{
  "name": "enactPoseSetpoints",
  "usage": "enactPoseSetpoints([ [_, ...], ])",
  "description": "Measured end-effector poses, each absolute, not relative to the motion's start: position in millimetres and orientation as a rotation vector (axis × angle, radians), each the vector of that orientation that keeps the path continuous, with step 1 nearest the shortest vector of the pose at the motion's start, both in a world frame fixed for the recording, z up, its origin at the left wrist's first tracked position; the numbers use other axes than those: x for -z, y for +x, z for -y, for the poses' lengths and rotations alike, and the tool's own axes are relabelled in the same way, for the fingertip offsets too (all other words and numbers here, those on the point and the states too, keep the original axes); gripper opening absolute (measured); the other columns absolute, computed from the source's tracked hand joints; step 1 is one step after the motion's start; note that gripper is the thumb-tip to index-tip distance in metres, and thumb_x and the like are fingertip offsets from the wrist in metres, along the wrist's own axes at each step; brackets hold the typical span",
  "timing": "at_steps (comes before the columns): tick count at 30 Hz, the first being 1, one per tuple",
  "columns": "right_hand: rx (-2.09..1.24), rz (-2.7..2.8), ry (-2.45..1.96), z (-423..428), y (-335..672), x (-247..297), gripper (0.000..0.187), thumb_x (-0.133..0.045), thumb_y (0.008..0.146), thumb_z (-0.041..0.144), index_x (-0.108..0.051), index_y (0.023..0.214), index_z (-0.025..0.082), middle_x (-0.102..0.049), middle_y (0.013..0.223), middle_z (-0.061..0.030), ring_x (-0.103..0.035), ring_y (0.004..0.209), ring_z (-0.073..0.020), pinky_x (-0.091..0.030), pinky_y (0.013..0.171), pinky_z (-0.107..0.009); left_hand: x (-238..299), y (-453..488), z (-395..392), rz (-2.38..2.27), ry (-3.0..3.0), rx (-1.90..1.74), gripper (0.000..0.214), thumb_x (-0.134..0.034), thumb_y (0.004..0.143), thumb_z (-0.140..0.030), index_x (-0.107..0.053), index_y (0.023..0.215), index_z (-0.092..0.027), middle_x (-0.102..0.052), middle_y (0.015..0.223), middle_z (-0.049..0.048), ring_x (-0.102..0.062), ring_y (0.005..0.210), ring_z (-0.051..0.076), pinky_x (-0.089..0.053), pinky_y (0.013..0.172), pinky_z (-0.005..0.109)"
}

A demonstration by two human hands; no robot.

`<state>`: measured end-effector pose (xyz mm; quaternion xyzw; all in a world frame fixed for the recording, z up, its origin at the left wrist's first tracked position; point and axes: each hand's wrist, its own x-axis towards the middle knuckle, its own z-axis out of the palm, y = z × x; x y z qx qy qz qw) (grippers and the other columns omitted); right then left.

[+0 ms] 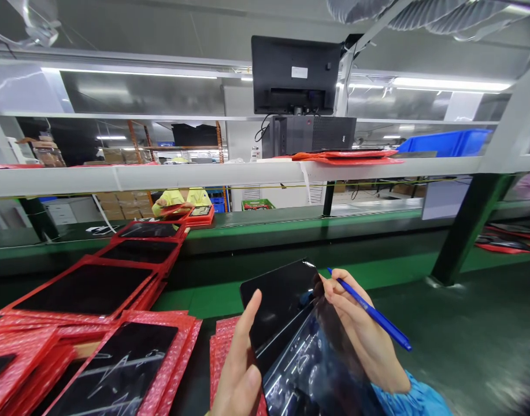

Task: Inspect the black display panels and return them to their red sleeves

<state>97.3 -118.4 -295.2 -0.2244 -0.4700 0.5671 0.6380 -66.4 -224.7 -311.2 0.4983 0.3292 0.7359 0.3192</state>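
My left hand (pixel 238 364) grips the left edge of a black tablet (pixel 282 306), thumb raised along its side. The tablet's glossy screen faces me and tilts up. A dark clear film (pixel 317 358) lies partly peeled over the tablet's lower half. My right hand (pixel 360 332) is at the tablet's right edge, fingers closed on a blue pen (pixel 371 312) that points down and to the right. The same fingers seem to pinch the film's corner. A blue sleeve covers my right wrist.
Several black tablets on red bubble-wrap bags (pixel 86 292) are stacked at the left. Green conveyor belt (pixel 464 346) runs ahead and right. A monitor (pixel 296 75) stands on the white shelf (pixel 204 173), beside a blue bin (pixel 447 141). A co-worker in yellow (pixel 178 199) works beyond.
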Motion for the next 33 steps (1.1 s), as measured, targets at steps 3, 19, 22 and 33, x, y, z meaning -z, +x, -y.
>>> enactPoseSetpoints([
  [3,-1.313,1.047,-0.525,116.8,99.5,295.1,0.032,-0.081,0.066,0.023,-0.061,0.09,0.026,-0.062,0.069,0.0042,-0.063,0.086,-0.0193,-0.044,0.097,-0.038,306.3,-69.2,226.7,-0.942,1.17,-1.882,0.054,-0.053,0.082,-0.057,-0.063,0.125,-0.026,-0.055,0.14,0.002,-0.028,0.141,0.03,-0.024,0.115,0.041],
  [19,-1.362,0.583,-0.53,111.9,95.1,296.0,0.047,-0.086,0.043,0.019,-0.061,0.081,0.027,-0.063,0.062,0.0085,-0.064,0.095,-0.0186,-0.021,0.117,-0.047,300.4,-76.8,221.0,-0.521,0.841,-1.701,0.046,-0.05,0.087,-0.039,-0.056,0.132,-0.031,-0.054,0.14,-0.0046,-0.019,0.144,0.024,-0.024,0.116,0.04],
  [22,-1.375,0.604,-0.522,109.1,94.7,296.7,0.044,-0.083,0.044,0.017,-0.059,0.078,0.028,-0.056,0.056,0.0108,-0.063,0.092,-0.018,-0.021,0.116,-0.047,289.2,-74.9,221.2,-0.52,0.867,-1.685,0.053,-0.051,0.085,-0.041,-0.048,0.138,-0.033,-0.055,0.14,-0.0015,-0.028,0.141,0.026,-0.022,0.116,0.044],
  [33,-1.113,0.976,-0.448,115.6,88.3,305.0,0.029,-0.083,0.059,0.019,-0.058,0.072,0.026,-0.053,0.064,0.006,-0.054,0.108,-0.0213,-0.022,0.11,-0.038,309.6,-76.1,207.2,-0.945,1.032,-1.863,0.078,-0.047,0.082,-0.062,-0.03,0.148,-0.026,-0.025,0.158,-0.0016,-0.011,0.145,0.026,-0.016,0.117,0.033],
])
